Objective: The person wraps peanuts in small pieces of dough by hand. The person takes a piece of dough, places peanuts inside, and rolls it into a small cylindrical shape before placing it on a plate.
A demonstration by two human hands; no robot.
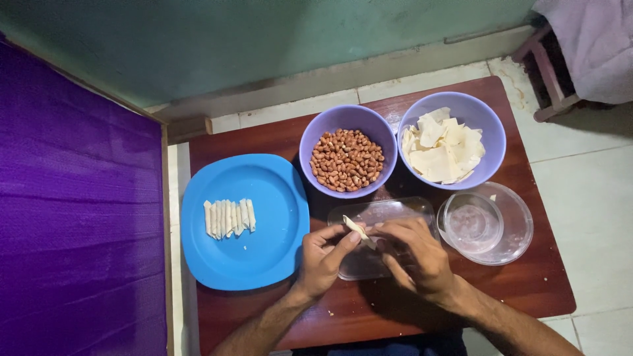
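Note:
My left hand and my right hand meet over a clear plastic lid near the table's front. Both pinch a small pale dough wrapper, partly rolled between the fingertips. To the left lies a blue plate carrying a row of several finished pale rolls. Behind my hands stand two purple bowls: one filled with peanuts, the other holding cut wrapper squares.
A clear glass bowl with a smaller glass dish inside sits at the right. The small brown wooden table ends close to my arms. A purple cloth hangs at left; a wooden stool with cloth stands back right.

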